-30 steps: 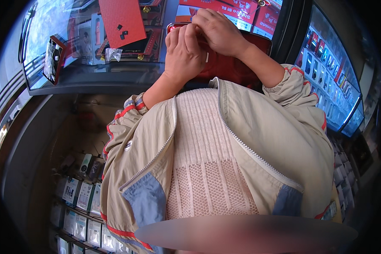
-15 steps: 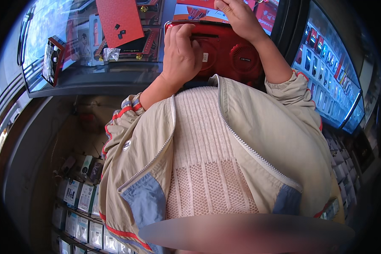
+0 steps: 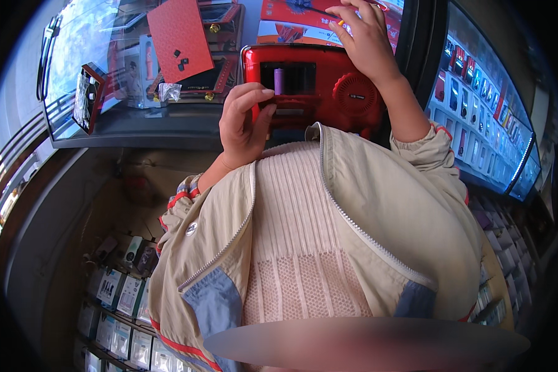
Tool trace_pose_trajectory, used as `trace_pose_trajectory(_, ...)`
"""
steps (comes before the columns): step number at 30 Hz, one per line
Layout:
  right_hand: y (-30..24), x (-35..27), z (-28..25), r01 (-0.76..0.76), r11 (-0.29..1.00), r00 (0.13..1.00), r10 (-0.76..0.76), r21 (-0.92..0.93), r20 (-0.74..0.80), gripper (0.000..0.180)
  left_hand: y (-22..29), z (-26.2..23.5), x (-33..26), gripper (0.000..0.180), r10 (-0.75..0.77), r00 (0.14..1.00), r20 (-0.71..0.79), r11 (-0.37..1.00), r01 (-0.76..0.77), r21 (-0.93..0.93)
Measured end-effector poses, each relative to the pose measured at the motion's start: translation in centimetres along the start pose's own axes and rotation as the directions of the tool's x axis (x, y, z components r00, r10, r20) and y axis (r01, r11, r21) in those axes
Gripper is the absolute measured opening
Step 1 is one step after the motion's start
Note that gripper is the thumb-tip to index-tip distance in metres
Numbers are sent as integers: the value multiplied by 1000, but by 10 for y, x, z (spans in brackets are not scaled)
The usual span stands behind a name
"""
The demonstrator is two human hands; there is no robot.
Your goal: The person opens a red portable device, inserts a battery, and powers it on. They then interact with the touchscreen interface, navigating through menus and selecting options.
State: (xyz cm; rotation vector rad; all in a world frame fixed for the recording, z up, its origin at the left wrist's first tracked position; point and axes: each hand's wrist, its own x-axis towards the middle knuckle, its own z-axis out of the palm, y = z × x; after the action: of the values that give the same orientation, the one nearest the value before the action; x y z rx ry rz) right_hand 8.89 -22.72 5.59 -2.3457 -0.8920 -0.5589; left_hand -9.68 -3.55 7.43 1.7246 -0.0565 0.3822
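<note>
The left hand [image 3: 245,121] pinches a small red cover [image 3: 289,106] against the red radio [image 3: 316,87], which stands on the tabletop [image 3: 149,127] just beyond. It looks like rigid, smooth plastic, best gripped by its sides. Farther off, the right hand [image 3: 366,40] holds a thin stick; I cannot tell what kind.

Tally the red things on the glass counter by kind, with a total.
Red device with an open battery bay: 1
Red flat card: 1
Red printed box behind the device: 1
Red-framed case at the counter's left end: 1
Total: 4
</note>
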Motion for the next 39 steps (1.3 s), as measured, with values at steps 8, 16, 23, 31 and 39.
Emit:
trace_pose_trajectory(8,-57,-35,-64,-424,713,842,83,559,533,27,3,-9,-9,39,118,991,61,992,-120,36)
trace_pose_trajectory(16,-75,-43,-60,-480,655,790,35,583,612,28,2,-5,-3,41,-13,1000,4,996,13,-88)
trace_pose_trajectory(23,-34,-24,-40,-609,429,793,312,667,523,26,-18,-21,0,43,-187,960,-207,969,146,-201)
trace_pose_trajectory(31,51,14,40,-634,387,745,536,669,396,11,-24,-23,-7,44,-41,997,63,877,6,480)
trace_pose_trajectory(39,42,12,57,-461,800,887,429,384,171,17,-34,-7,0,50,-19,985,171,752,-99,652)
